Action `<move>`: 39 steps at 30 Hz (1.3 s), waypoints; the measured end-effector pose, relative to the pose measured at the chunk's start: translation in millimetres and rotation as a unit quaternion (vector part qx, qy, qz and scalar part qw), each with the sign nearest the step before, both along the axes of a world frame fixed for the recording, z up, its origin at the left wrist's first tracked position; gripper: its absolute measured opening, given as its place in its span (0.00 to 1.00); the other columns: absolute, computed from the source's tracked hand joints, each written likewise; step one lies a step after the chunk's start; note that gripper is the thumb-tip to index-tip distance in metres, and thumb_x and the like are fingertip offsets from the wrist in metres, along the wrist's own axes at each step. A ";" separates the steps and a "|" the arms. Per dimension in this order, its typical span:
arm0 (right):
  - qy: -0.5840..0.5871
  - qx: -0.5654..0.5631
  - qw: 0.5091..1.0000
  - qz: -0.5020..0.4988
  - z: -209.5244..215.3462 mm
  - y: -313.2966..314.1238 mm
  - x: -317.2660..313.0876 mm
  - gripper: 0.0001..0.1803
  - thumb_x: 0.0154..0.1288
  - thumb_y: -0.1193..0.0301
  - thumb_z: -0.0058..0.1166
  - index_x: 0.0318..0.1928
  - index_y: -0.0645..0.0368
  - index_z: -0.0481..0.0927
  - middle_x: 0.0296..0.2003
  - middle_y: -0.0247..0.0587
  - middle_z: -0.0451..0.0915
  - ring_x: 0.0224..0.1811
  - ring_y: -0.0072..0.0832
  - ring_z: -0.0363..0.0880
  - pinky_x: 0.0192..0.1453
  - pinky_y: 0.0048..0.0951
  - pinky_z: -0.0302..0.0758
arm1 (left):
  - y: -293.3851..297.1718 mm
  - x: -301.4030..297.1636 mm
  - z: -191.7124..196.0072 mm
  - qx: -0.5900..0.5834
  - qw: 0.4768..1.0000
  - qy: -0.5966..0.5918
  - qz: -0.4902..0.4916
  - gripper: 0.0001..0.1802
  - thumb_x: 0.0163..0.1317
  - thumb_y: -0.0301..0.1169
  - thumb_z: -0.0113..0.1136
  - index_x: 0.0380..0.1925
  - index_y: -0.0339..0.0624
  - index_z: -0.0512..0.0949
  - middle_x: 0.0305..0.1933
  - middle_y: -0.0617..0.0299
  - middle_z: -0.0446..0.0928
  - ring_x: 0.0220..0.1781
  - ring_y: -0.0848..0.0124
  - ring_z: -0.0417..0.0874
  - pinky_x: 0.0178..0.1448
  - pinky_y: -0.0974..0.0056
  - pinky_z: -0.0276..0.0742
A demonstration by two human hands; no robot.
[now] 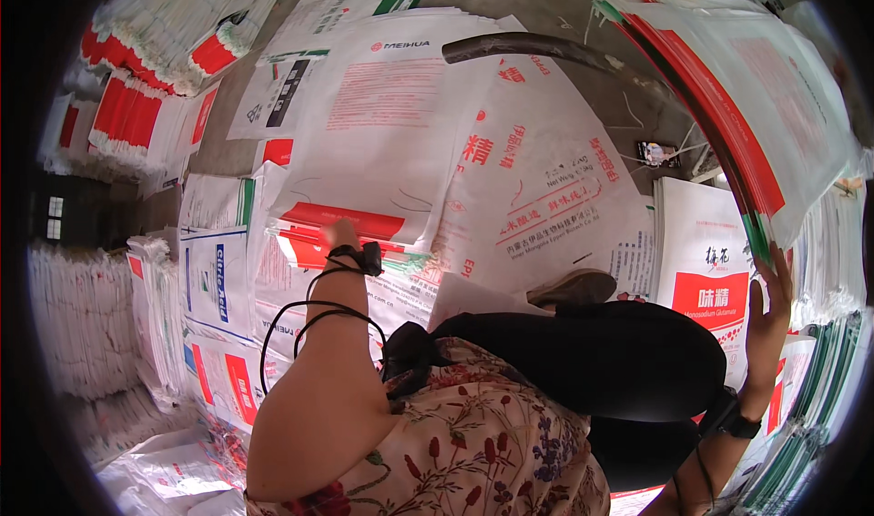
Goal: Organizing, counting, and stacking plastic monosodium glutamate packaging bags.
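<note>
A pile of flat white woven sacks point(387, 166), with red bands at the near end, lies in front of me. My left hand point(340, 235) rests at that red edge, a black band around its wrist; its fingers are foreshortened and mostly hidden. On the far right leans a stack of white sacks point(774, 79) with red and green edges. Beside its lower green corner is my right hand point(772, 302), fingers stretched upward and thumb apart, the fingertips touching the corner. Below that, a white sack with a red panel point(701, 234) stands near my knee.
A dark curved pipe-like piece point(528, 46) lies over the sacks ahead. Bundled sacks point(82, 316) are piled along the left, and green-edged ones point(824, 398) at lower right. My shoe point(574, 288) rests by a sack with red print point(537, 170). A black cord point(314, 307) loops by my left arm.
</note>
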State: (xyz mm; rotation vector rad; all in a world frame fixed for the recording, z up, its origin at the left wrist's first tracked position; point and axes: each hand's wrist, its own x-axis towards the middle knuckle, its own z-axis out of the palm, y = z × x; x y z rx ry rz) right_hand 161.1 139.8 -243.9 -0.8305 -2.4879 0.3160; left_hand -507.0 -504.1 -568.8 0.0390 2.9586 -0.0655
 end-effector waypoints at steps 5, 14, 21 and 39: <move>-0.108 0.010 0.991 -0.073 57.0 -15.5 39.6 0.20 0.68 0.84 0.50 0.58 0.60 0.79 0.69 0.45 0.70 0.74 0.43 0.65 0.76 0.42 0.63 | 268.6 160.3 -0.4 0.088 0.975 0.108 0.170 0.31 0.58 0.44 0.65 0.61 0.46 0.75 0.69 0.55 0.68 0.70 0.53 0.67 0.64 0.47 0.74; 0.134 -0.065 0.973 -0.175 40.6 8.3 12.5 0.11 0.71 0.76 0.54 0.51 0.60 0.84 0.48 0.49 0.85 0.53 0.40 0.84 0.58 0.34 0.77 | 437.2 303.0 176.3 0.369 0.714 -0.244 -0.543 0.15 0.67 0.28 0.56 0.52 0.37 0.81 0.51 0.52 0.83 0.54 0.55 0.83 0.60 0.58 0.77; 0.069 -0.032 0.988 -0.131 44.9 52.8 8.5 0.12 0.66 0.71 0.60 0.48 0.60 0.84 0.48 0.50 0.84 0.53 0.47 0.81 0.57 0.39 0.77 | 604.1 422.0 321.6 0.553 0.435 0.036 -0.709 0.19 0.63 0.26 0.60 0.56 0.41 0.78 0.65 0.55 0.74 0.64 0.56 0.75 0.69 0.49 0.67; -0.051 -0.003 0.994 -0.092 15.7 70.8 -1.3 0.18 0.63 0.63 0.63 0.49 0.59 0.83 0.52 0.46 0.82 0.57 0.45 0.79 0.62 0.44 0.73 | 659.8 447.3 258.8 0.536 0.480 0.136 -0.681 0.17 0.60 0.26 0.61 0.51 0.38 0.77 0.55 0.53 0.75 0.61 0.54 0.75 0.70 0.42 0.67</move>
